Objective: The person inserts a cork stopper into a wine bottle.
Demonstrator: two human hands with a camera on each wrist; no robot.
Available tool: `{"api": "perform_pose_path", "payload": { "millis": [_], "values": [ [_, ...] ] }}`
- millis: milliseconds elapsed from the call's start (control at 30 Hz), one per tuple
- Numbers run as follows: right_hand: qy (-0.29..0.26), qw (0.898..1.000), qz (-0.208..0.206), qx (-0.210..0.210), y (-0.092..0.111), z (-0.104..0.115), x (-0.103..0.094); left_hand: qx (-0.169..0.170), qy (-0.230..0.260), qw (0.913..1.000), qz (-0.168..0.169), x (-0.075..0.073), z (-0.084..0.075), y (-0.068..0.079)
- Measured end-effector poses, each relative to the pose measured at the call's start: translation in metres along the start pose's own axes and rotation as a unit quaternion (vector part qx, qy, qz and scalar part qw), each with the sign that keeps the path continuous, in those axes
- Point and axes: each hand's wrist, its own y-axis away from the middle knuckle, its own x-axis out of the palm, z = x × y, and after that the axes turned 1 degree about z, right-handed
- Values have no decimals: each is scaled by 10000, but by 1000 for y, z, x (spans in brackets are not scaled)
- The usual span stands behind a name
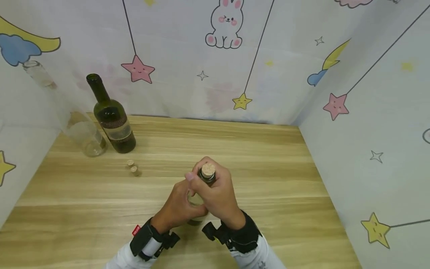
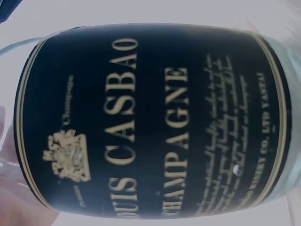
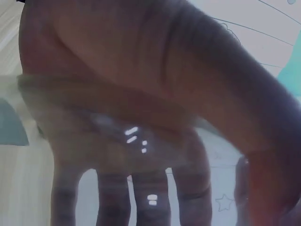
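Observation:
Both hands hold a glass bottle [image 1: 195,199] upright near the front middle of the table. Its dark label [image 2: 146,127], with pale "Champagne" lettering, fills the left wrist view. My left hand [image 1: 179,205] grips the bottle's body, thumb on the near side. Higher up, my right hand [image 1: 216,192] is wrapped around the neck, thumb across the front just below the mouth. A cork [image 1: 208,170] sits in the mouth, its upper part showing above the dark rim. In the right wrist view, the fingers [image 3: 150,197] show through and below the glass.
At the back left stand a dark green bottle [image 1: 115,125] and a clear glass bottle [image 1: 84,136]. Two small corks [image 1: 130,163] stand close together in front of them. Printed fabric walls [image 1: 181,89] enclose the wooden table [image 1: 268,168] at the back and sides.

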Motion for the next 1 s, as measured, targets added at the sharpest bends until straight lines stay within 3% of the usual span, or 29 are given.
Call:
{"api": "perform_pose_path", "payload": {
  "millis": [233,400,533,633,767,1000],
  "values": [
    [462,9981,7,406,-6,-9,9,-503,265,9981,223,-14,2,2],
    [660,9971,8,377,-14,-14,10,-616,137,9972,397,-23,7,1],
    [672,9970,-194,334,-22,-16,0,-850,193,9956,347,-35,9,4],
    [554,9964,-525,359,-29,-13,-21,-964,310,9944,291,-44,10,6],
    [379,9949,-860,356,-36,-9,-63,-1042,215,9938,335,-50,10,8],
    [801,9845,-1458,560,-45,-4,-145,-1243,80,9914,408,-51,12,13]
  ]
}}
